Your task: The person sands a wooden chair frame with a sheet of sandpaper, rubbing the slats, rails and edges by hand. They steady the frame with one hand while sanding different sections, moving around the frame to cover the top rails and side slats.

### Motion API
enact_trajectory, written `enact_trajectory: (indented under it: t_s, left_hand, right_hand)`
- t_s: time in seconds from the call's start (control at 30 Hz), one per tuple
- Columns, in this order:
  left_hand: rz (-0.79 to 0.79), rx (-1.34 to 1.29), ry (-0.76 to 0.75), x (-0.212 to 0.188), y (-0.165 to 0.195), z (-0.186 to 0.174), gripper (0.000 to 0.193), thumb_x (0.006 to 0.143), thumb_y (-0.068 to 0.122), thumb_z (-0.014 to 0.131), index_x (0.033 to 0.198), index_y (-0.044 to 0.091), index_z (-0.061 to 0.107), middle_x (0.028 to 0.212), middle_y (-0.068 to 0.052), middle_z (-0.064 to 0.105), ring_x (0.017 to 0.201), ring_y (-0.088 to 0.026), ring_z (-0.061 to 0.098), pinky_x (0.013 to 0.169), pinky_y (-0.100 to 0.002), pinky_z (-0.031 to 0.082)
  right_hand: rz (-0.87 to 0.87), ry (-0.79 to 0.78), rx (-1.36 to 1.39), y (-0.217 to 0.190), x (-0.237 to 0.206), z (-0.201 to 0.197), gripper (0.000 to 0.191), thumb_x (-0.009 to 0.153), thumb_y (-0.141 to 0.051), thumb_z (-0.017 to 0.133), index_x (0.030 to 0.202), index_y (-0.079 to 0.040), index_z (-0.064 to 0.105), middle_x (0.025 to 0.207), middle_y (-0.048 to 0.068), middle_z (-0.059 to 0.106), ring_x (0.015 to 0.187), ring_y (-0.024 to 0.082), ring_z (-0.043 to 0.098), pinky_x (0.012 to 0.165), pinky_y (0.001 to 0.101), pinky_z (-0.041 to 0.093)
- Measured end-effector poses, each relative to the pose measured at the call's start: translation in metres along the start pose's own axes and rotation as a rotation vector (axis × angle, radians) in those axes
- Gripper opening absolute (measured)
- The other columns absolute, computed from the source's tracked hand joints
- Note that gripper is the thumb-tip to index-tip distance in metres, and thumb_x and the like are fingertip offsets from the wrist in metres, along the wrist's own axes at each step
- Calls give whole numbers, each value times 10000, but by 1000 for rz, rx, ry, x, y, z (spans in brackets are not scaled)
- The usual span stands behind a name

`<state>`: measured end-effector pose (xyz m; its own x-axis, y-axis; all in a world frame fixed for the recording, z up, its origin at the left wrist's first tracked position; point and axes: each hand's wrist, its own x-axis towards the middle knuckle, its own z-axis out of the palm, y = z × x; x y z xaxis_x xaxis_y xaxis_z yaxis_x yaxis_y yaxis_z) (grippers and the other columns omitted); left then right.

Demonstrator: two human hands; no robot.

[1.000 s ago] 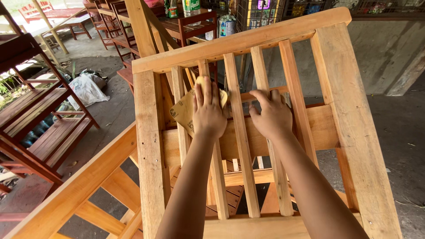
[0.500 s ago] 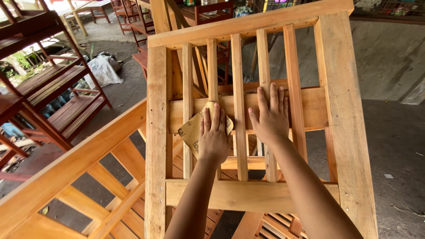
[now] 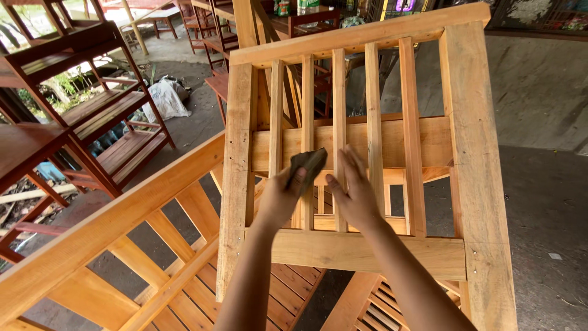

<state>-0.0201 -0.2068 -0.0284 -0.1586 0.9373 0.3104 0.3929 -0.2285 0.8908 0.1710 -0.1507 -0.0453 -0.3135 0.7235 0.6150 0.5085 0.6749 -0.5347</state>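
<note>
A bare pale wooden frame [image 3: 471,153] with several upright slats stands tilted in front of me. My left hand [image 3: 280,199] pinches a folded piece of sandpaper [image 3: 309,164], its dark side out, against a slat near the wide cross board [image 3: 392,142]. My right hand [image 3: 354,195] lies flat with fingers apart on the neighbouring slats, just right of the sandpaper, holding nothing.
A long pale wooden rail with crosspieces [image 3: 110,233] runs diagonally at lower left. Dark red-brown shelf racks [image 3: 79,116] stand at left, and a white sack [image 3: 162,98] lies on the grey floor. More chairs and a table stand behind the frame.
Both hands have slid down the slats toward me. The sandpaper, earlier flat under my left palm, is now folded and pinched in my fingers. The view shifted right.
</note>
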Motion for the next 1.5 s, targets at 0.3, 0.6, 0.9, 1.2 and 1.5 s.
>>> enact_trajectory:
  t_s: [0.3, 0.6, 0.9, 1.2, 1.5]
  left_hand:
    - [-347, -1097, 120, 20, -65, -51, 432, 905, 291, 723, 1226, 8, 667, 1101, -77, 747, 967, -195, 724, 847, -351, 607]
    - [-457, -623, 67, 51, -107, -44, 492, 999, 360, 660, 1257, -56, 622, 1086, -172, 723, 919, -251, 663, 776, -431, 540]
    - [27, 511, 150, 53, -140, -61, 587, 1025, 393, 431, 1571, 198, 337, 1672, -51, 250, 1533, -349, 166, 1212, -535, 133]
    - [47, 628, 132, 47, -128, -48, 635, 1058, 441, 266, 1636, 198, 161, 1727, -56, 64, 1578, -316, 17, 1249, -505, 25]
    - [121, 631, 178, 47, -122, -51, 647, 1058, 417, 267, 1643, 158, 178, 1728, -69, 89, 1579, -345, -3, 1241, -538, 6]
  right_hand:
    - [270, -553, 1417, -3, -20, 62, 977, 872, -564, 741, 1624, -119, 303, 1657, 68, 375, 1537, 229, 333, 1251, 421, 304]
    - [591, 214, 828, -63, -13, 151, 697, 1004, -444, 606, 1525, -1, 473, 1611, 145, 491, 1497, 299, 453, 1216, 395, 363]
    - [103, -246, -717, -91, -34, 121, 872, 811, 88, 442, 1630, -133, 242, 1738, 101, 79, 1557, 420, 80, 1172, 479, 226]
    - [163, -231, -898, -73, 19, 134, 865, 844, -51, 573, 1607, -74, 166, 1706, 130, 5, 1552, 430, 3, 1252, 532, 132]
    - [142, -331, -954, -80, -7, 135, 845, 869, -108, 561, 1592, -20, 134, 1687, 147, -2, 1520, 466, -22, 1236, 544, 115]
